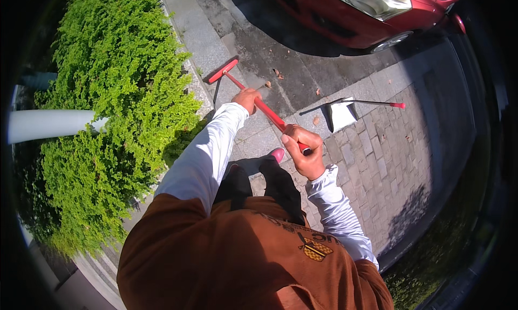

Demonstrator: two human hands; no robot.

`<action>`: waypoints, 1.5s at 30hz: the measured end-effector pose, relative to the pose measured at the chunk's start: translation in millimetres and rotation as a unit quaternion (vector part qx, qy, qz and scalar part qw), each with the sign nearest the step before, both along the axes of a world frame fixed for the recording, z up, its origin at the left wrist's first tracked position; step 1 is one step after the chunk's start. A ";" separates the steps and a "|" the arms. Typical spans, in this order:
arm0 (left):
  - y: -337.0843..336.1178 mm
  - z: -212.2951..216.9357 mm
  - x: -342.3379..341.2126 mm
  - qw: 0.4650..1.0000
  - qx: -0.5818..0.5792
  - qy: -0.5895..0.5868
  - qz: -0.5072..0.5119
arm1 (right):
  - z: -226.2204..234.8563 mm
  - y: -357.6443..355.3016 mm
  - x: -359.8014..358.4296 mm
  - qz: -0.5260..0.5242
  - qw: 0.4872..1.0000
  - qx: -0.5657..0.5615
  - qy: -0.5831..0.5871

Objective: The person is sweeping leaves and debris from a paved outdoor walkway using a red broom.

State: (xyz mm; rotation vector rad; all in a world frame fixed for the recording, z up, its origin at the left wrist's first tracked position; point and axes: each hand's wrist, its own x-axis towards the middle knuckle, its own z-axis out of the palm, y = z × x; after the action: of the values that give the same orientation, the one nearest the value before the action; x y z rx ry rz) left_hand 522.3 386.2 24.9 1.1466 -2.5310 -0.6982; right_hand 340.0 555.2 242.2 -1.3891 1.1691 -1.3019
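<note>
Both my hands grip a red broom (pixel 226 73) by its long handle. My left hand (pixel 246 99) holds it further down the shaft, and my right hand (pixel 305 150) is closed round the top end. The broom's red head rests on the pavement by the kerb, close to the hedge. A few dry leaves (pixel 268 83) lie on the dark paving just beyond the broom head. A white dustpan (pixel 341 113) with a long red-tipped handle lies on the paving stones to the right, apart from both hands.
A dense green hedge (pixel 113 94) fills the left side, with a white pole (pixel 48 125) crossing it. A red car (pixel 372 7) stands at the top right. My feet (pixel 276 154) are on grey brick paving. Grass borders the lower right.
</note>
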 end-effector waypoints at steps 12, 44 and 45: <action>68.7 144.8 -224.9 0.929 0.219 0.198 -0.222 | 206.7 12.2 -193.8 0.024 0.985 -0.169 -0.033; -60.3 44.9 -354.3 0.796 0.278 0.049 -0.536 | 120.7 -30.9 -116.4 -0.495 0.868 -0.019 0.034; -33.6 52.6 -350.5 0.783 0.303 0.017 -0.543 | 131.9 -19.1 -116.9 -0.513 0.858 -0.022 0.026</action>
State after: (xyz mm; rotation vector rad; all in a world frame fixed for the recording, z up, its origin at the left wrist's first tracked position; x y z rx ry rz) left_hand 171.7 352.6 77.5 -0.4371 -2.8278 -1.8358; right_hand 223.1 536.1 374.1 -0.7812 2.0587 -2.0011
